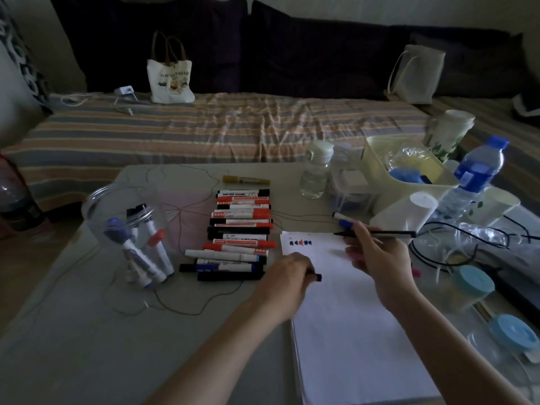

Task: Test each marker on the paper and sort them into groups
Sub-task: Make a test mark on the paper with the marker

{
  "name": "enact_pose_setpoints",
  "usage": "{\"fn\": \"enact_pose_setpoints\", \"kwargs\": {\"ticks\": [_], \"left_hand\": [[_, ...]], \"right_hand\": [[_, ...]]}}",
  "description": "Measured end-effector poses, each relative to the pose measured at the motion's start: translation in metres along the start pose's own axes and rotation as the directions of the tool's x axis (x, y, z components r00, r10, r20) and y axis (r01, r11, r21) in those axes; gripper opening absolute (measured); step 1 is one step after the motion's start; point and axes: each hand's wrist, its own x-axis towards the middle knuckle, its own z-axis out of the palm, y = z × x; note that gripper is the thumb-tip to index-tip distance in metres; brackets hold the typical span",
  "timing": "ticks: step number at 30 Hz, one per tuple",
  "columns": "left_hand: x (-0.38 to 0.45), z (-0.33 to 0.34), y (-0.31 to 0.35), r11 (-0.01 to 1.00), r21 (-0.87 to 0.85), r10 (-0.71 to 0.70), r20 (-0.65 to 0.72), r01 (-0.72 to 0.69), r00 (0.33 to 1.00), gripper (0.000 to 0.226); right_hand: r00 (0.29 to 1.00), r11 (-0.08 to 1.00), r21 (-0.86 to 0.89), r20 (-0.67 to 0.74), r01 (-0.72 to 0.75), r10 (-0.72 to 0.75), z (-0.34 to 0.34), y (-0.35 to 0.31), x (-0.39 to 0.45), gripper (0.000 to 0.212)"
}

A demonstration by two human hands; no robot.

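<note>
My right hand (377,252) grips a thin black marker (380,233) across the upper right of the paper (344,331), its uncapped tip pointing left above the sheet's top edge. A pink object shows beneath this hand; I cannot identify it. My left hand (287,274) rests at the paper's left edge, fingers curled round a small dark cap (318,277).

The paper carries one short row of test marks (299,243), blue and red, near its top left corner.

Left of the paper, a row of markers (239,229) lies side by side on the table (87,346), caps red, black and blue. A yellow marker (245,180) lies apart beyond that row. Further left, a clear jar (128,232) lies tipped, with several markers inside it. Two more markers (344,219), one with a blue cap, lie just beyond the paper's top right corner.

On the right stand a plastic water bottle (470,182), a pale bin (409,168) and two blue-lidded containers (493,305). A thin wire (187,211) loops over the table. A tote bag (171,77) stands on the striped bed behind.
</note>
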Motion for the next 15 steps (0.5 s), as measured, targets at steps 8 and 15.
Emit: {"fn": "enact_pose_setpoints", "kwargs": {"ticks": [8, 15], "left_hand": [[0.03, 0.04, -0.017, 0.939, 0.327, 0.089, 0.074, -0.109, 0.993, 0.027], [0.033, 0.039, -0.033, 0.949, 0.269, 0.13, 0.134, -0.162, 0.983, 0.05]], "right_hand": [[0.997, 0.991, -0.128, 0.08, 0.029, -0.018, 0.031, 0.032, 0.048, 0.013], [0.982, 0.935, -0.311, 0.135, 0.171, -0.135, 0.041, 0.069, 0.071, 0.012]]}}
